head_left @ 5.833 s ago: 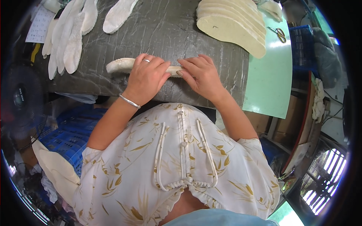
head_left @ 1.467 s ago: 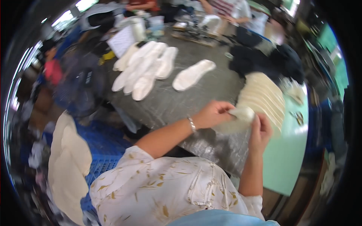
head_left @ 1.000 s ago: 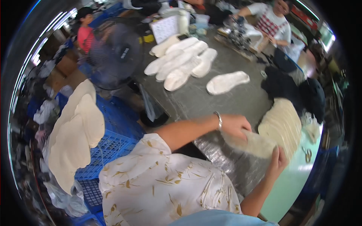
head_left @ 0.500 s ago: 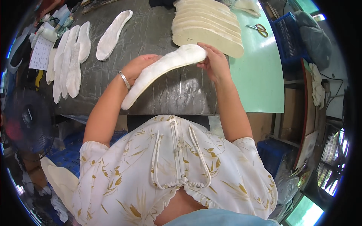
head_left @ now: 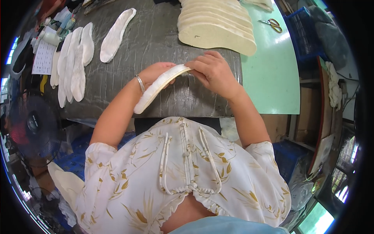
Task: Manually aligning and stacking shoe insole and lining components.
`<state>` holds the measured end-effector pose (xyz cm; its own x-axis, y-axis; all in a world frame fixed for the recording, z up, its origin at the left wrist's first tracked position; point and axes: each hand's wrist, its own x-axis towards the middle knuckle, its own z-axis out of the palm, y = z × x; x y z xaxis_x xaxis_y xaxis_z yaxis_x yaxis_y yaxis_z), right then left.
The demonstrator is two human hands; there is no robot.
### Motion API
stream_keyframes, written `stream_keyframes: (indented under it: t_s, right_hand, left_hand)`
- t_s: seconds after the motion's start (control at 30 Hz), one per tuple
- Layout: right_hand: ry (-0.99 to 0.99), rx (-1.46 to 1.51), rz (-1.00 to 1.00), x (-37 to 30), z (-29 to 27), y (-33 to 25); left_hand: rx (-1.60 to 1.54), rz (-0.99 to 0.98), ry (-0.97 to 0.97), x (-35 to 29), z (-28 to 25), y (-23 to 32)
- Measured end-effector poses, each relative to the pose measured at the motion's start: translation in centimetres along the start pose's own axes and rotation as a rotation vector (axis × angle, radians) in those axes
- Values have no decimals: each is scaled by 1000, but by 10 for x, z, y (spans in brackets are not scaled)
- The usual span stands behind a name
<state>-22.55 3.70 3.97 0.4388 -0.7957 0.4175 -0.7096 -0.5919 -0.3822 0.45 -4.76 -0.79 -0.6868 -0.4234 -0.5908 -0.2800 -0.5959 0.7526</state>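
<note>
Now, held piece: a long white insole (head_left: 157,87) sits just above the middle of the frame, tilted, its toe end up by your right hand and its heel end down toward lower left, lying over your left wrist.
Left hand: your left hand (head_left: 155,74) is left of centre, mostly hidden behind the insole; its grip is closed on that insole from behind, with a thin bangle (head_left: 140,83) on the wrist.
Right hand: your right hand (head_left: 212,72) is right of centre, fingers curled, its grip pinching the insole's upper end at the edge.
Counter: both hands hover over the dark grey crinkled sheet covering the counter (head_left: 156,43); whether the insole touches it I cannot tell.
Stack ahead: a fanned stack of cream insoles (head_left: 216,23) lies at the upper centre, just beyond your right hand, its nearest piece close to your knuckles.
Single piece: one white insole alone (head_left: 116,35) lies in the upper left, well apart from your hands.
Row at left: several white insoles overlapping (head_left: 74,62) lie along the left edge of the counter, near a sheet of paper (head_left: 43,58).
Green surface: a pale green board (head_left: 270,66) fills the upper right, with scissors (head_left: 272,24) on it at the top.
Floor side: a dark fan (head_left: 33,124) stands at the left edge, and blue crates (head_left: 78,156) show below the counter.
In the way: your own forearms and patterned blouse (head_left: 183,175) cover the lower middle, hiding the counter's near edge.
</note>
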Motion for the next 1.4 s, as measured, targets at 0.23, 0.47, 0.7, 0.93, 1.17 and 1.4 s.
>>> stream_keyframes:
  t_s: [0.23, 0.47, 0.7, 0.93, 1.17, 1.4]
  right_hand:
    - [72, 37, 385, -30, -33, 72]
    - [122, -245, 512, -34, -24, 125]
    - [100, -236, 214, -15, 24, 62]
    - [141, -68, 412, 2, 37, 78]
    - [136, 120, 413, -16, 41, 44]
    - [12, 163, 408, -15, 61, 19]
  left_hand:
    - [-33, 284, 512, -6, -43, -6]
    - [221, 422, 662, -13, -30, -25]
    - [318, 631, 793, -23, -46, -68]
    - [901, 675, 1343, -50, -104, -56]
    - [1101, 460, 1310, -76, -201, -63]
    - [1319, 611, 1313, -68, -180, -57]
